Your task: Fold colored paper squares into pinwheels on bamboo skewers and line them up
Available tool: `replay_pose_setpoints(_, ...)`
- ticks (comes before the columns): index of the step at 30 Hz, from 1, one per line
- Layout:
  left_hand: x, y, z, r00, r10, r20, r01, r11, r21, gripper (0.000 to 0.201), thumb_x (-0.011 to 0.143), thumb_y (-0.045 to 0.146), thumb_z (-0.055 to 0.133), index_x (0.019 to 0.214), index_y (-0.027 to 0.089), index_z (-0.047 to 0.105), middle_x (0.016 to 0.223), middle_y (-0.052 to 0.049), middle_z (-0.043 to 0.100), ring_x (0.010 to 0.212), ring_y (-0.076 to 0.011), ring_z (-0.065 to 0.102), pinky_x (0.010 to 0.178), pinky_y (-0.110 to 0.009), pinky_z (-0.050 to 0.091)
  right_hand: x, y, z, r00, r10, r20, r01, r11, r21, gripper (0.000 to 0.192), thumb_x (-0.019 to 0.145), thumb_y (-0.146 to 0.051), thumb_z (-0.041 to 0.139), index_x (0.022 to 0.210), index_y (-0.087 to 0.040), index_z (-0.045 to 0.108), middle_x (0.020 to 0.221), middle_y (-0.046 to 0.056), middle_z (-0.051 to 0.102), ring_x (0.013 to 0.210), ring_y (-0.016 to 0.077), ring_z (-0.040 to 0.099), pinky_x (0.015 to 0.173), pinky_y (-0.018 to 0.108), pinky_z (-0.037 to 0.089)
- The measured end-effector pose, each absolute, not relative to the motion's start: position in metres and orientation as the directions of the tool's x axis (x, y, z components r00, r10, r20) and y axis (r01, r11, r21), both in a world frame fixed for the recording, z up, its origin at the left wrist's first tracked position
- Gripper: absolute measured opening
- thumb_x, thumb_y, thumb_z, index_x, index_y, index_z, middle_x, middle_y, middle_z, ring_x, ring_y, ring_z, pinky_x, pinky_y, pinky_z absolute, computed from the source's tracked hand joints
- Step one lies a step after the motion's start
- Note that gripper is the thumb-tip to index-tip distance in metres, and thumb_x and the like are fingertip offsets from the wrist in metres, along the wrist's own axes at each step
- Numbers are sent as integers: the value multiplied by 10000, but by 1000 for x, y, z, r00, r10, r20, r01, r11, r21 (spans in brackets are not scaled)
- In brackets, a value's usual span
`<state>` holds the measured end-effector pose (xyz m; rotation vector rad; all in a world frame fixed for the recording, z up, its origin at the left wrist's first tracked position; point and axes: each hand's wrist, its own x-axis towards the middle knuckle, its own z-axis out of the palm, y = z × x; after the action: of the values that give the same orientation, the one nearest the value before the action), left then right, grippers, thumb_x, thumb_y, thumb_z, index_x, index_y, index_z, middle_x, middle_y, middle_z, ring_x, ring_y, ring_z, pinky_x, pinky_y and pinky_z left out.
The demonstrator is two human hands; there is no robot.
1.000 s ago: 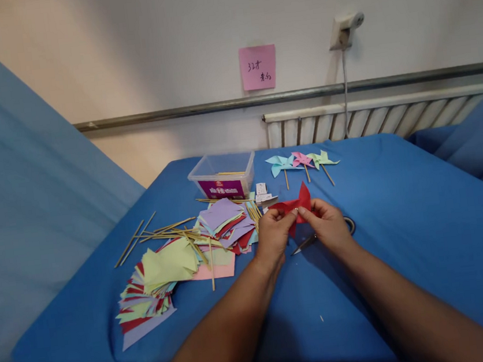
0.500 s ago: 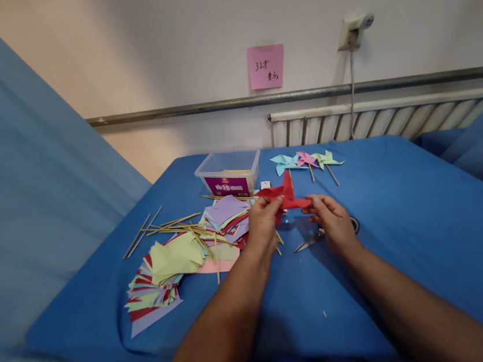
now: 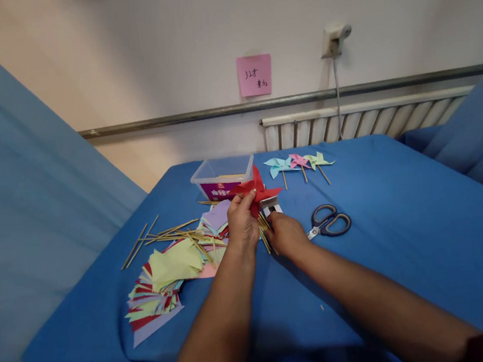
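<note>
Two hands at work: my left hand (image 3: 241,223) pinches the red folded-paper pinwheel (image 3: 255,191); my right hand (image 3: 286,233) closes on thin wooden sticks (image 3: 265,232). I'd single out one stick, keeping the folds pressed together.

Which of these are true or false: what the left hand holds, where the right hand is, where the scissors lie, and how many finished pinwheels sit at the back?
1. The left hand holds a red paper pinwheel in its grip. True.
2. The right hand holds the scissors. False: they lie apart on the blue cloth; the hand is at the wooden sticks.
3. Three finished pinwheels lie at the back. True.
4. The clear tub sits right of the scissors. False: left of them.
</note>
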<state>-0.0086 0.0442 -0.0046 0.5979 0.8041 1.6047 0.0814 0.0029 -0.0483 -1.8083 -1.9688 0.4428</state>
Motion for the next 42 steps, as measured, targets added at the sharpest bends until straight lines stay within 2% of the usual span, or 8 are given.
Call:
replay_pose_setpoints(8,-13,47,-5,-183,982,-51,-654,-82,752,216,598,121,775,701,136,586,656,10,667,542,-85,601,564,-200,467,75,11,-43,-10,995,-102,853,-45,-520,224,827,-266,605,1024,-163,622,1003,131,724,932,250,670,700,291,409)
replay_pose_setpoints(16,-17,48,-6,-54,994,-91,-690,28,723,176,646,95,748,756,132,616,681,11,671,565,-95,619,539,-202,477,110,5,-44,-76,994,-82,725,-1,-689,113,806,-238,590,885,-182,649,861,73,717,787,216,643,621,273,366)
replay_pose_setpoints(23,-12,42,-9,148,977,-155,-621,214,754,195,648,125,774,760,141,615,670,17,653,538,-90,595,524,-208,483,138,7,-60,-107,994,25,391,65,-918,103,863,-251,475,800,-200,537,673,-7,626,575,138,556,550,244,374)
replay_pose_setpoints(26,-9,39,-9,151,984,-97,-551,165,818,235,625,149,798,796,128,637,684,4,659,552,-87,595,539,-199,478,141,9,-58,-92,995,47,267,70,-961,147,833,-306,529,735,-198,531,622,-19,588,556,131,516,535,243,362)
replay_pose_setpoints(30,-7,37,-9,156,987,-38,-437,103,893,261,605,198,819,787,129,644,723,-15,683,625,-112,626,632,-232,508,146,9,-38,152,987,-60,-34,-56,-998,283,782,-459,602,728,-183,576,590,-36,529,462,90,377,439,227,251)
replay_pose_setpoints(33,-4,35,-8,155,988,-16,-326,67,943,286,574,220,839,749,136,629,689,-4,677,611,-104,615,636,-225,490,149,6,-26,86,993,-84,-266,-59,-962,407,774,-573,607,774,-167,622,621,-34,537,431,59,290,415,224,175)
replay_pose_setpoints(38,1,33,-10,210,977,25,-187,15,982,338,585,266,830,810,152,606,751,-14,693,652,-119,632,661,-240,482,146,7,-29,10,999,-43,-368,-36,-929,372,608,-474,801,720,-168,624,646,-19,611,547,101,495,544,241,359)
replay_pose_setpoints(42,2,34,-16,233,969,79,-75,-63,995,319,621,281,799,786,169,550,678,20,652,591,-106,595,599,-225,447,145,11,-37,11,998,-66,-358,-57,-932,343,601,-445,798,707,-163,633,629,-15,621,538,111,510,551,252,377)
